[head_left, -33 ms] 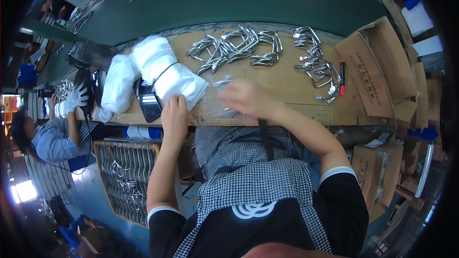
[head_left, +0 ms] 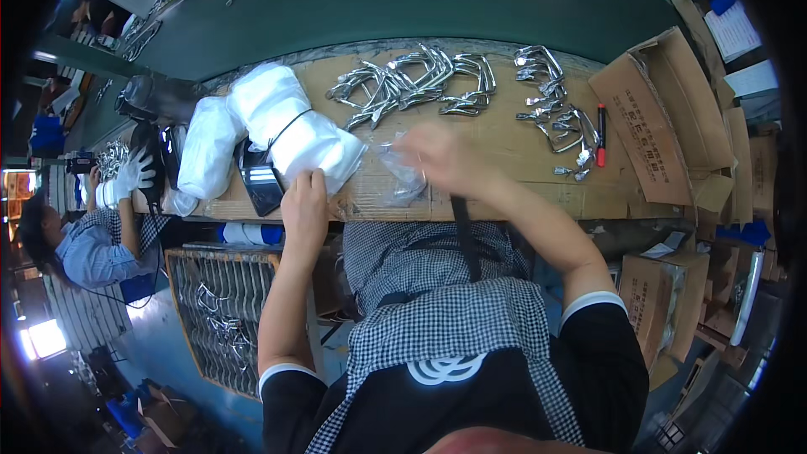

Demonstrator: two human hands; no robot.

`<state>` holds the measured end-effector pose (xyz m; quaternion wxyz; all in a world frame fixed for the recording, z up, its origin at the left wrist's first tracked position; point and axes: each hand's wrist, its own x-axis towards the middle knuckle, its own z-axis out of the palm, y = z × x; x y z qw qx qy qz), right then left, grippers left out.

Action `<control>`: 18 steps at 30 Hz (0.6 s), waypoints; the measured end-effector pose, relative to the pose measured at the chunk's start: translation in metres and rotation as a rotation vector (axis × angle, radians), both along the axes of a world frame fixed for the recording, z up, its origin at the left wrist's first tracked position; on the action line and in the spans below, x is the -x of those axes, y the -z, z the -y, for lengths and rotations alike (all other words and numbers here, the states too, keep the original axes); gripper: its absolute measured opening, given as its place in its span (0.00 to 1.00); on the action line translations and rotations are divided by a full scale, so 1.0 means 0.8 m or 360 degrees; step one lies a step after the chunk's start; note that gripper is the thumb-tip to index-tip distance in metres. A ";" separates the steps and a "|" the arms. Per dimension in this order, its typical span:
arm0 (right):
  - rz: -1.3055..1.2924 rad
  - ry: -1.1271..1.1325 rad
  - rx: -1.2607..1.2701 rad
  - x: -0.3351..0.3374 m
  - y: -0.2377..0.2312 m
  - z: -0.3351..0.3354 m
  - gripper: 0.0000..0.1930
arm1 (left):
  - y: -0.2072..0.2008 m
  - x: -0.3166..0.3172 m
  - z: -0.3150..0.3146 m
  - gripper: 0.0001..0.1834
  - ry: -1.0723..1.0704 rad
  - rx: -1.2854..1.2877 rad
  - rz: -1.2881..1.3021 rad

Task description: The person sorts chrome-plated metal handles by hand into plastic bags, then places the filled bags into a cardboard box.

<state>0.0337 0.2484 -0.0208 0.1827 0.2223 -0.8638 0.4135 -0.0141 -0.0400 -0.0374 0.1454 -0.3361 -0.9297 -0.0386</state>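
My left hand (head_left: 305,203) is at the near edge of a stack of white plastic bags (head_left: 315,145), its fingers closed together on the edge. A black strap crosses the stack. My right hand (head_left: 439,154) is smeared by motion over the cardboard, so its fingers cannot be made out. Beside it lies a crumpled clear plastic bag (head_left: 403,182), which its fingertips may be touching. Beyond both hands, a heap of shiny bent metal parts (head_left: 403,84) is spread on the cardboard-covered table (head_left: 496,164).
More metal parts (head_left: 546,88) and a red-black marker (head_left: 601,136) lie to the right, near an open carton (head_left: 651,130). A black phone-like device (head_left: 263,187) sits by a white bundle (head_left: 208,147). A metal-slatted crate (head_left: 223,319) stands below left; a gloved co-worker (head_left: 101,244) works beyond.
My right hand has shifted slightly to the right and away from me, leaving more of the clear plastic bag uncovered. The left hand stays at the white bags.
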 end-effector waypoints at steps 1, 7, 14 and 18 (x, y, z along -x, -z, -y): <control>0.0013 0.0277 -0.0107 0.011 0.003 -0.018 0.12 | -0.012 -0.001 -0.004 0.11 -0.0043 0.0008 0.0109; 0.0217 0.0578 -0.0755 0.041 0.030 -0.143 0.15 | -0.045 0.009 -0.036 0.11 -0.0071 -0.0559 0.0192; -0.0015 0.0939 0.0320 0.028 -0.057 -0.090 0.07 | -0.079 0.000 -0.062 0.05 -0.0022 -0.1154 0.0451; 0.1089 0.0180 0.1477 0.020 -0.114 -0.045 0.08 | -0.082 -0.007 -0.072 0.03 0.0053 -0.1246 0.0502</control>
